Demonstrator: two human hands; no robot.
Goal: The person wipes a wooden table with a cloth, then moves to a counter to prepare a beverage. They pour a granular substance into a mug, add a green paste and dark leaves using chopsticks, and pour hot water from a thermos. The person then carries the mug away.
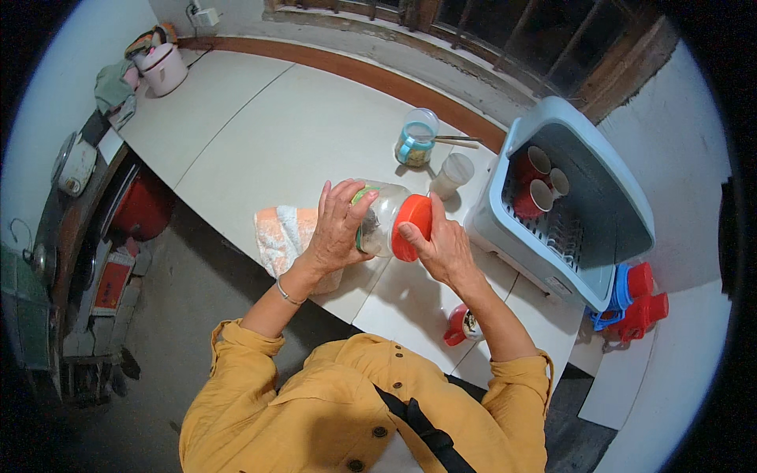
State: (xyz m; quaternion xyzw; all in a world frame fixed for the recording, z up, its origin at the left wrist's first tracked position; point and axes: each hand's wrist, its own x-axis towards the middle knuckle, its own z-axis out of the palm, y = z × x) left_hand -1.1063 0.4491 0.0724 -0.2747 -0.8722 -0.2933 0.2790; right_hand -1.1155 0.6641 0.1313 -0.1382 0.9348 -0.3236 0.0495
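Between my two hands a clear plastic jar (384,207) is tilted on its side above the white tiled counter (248,130). My left hand (340,227) grips the jar's body near its base, covering part of a green-edged label. On the red screw lid (414,227) my right hand (443,242) is closed, thumb on the near side and fingers on the far side. Something dark shows inside or behind the jar wall near my left fingers; I cannot tell which. A folded orange-and-white towel (281,236) lies below my left wrist. Near my right forearm stands a red cup (458,325) with dark contents.
Beyond the jar stand a lidded container of pale contents (452,177) and a blue-rimmed glass jar (416,148). At right, a light-blue dish rack (491,219) holds red cups (535,198). A pink lidded pot (164,71) sits in the far left corner.
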